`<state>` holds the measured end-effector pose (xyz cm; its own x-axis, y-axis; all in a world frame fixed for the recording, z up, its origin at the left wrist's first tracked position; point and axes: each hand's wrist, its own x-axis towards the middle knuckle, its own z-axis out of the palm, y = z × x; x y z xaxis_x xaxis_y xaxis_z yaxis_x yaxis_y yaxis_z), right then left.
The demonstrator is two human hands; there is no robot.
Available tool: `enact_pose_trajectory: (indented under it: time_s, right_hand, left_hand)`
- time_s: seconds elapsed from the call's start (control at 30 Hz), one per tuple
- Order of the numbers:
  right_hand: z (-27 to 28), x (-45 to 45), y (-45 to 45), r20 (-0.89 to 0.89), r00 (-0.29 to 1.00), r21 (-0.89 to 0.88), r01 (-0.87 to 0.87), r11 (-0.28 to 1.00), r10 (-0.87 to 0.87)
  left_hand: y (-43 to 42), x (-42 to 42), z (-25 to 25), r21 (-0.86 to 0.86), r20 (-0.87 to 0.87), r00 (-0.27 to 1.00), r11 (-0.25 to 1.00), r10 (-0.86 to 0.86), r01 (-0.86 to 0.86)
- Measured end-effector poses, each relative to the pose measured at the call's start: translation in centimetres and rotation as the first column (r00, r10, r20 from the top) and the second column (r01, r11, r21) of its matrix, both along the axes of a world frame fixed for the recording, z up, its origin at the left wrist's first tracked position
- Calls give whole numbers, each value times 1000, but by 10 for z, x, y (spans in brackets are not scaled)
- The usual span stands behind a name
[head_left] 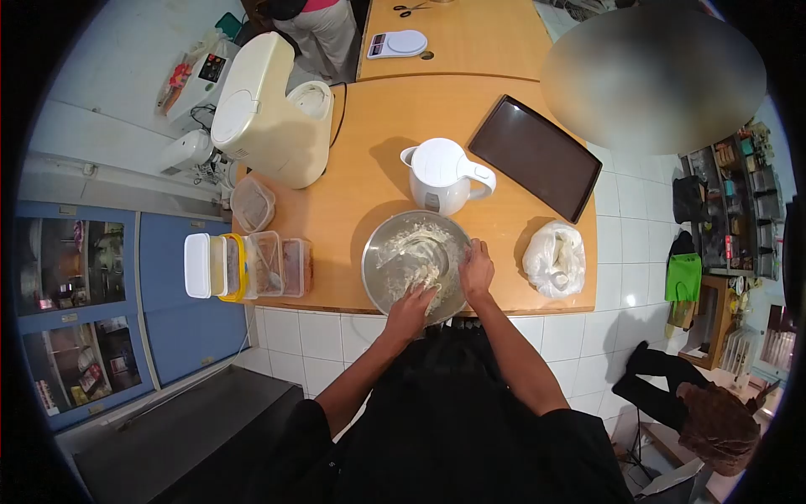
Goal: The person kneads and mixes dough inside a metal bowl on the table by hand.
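Note:
A steel mixing bowl point(370, 267) sits at the front edge of the wooden table, with crumbly, floury dough point(417, 267) spread over its bottom and sides. My left hand point(410, 314) reaches over the near rim, its fingers bent into the dough and partly hidden by it. At the bowl's right side, my right hand point(477, 270) grips the rim. Just behind the bowl stands a white electric kettle point(438, 168), its handle to the right. A tied plastic bag of white powder point(555, 262) lies to the right, apart from both hands.
A dark baking tray point(537, 155) lies at the back right. On the left are a cream stand mixer point(273, 118) and several plastic containers point(267, 265). A white scale point(398, 44) and scissors point(411, 9) rest on the far table. Other people are nearby.

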<state>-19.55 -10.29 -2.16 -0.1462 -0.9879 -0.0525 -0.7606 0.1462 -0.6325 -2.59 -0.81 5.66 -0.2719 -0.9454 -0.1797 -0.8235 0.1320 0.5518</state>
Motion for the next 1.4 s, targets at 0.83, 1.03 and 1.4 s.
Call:
enact_pose_trajectory:
  time_s: [0.83,1.03,1.4]
  right_hand:
    - [3,9,2,6,1000,16,22,1000,-22]
    - [0,2,3,76,995,16,-58,998,57]
    - [1,0,2,64,997,108,-57,992,50]
  left_hand:
    - [-28,-24,-106,-18,99,961,966,259,-259]
    - [-37,-29,-118,-241,252,914,935,318,-259]
    - [-107,-3,-153,-258,348,903,952,251,-166]
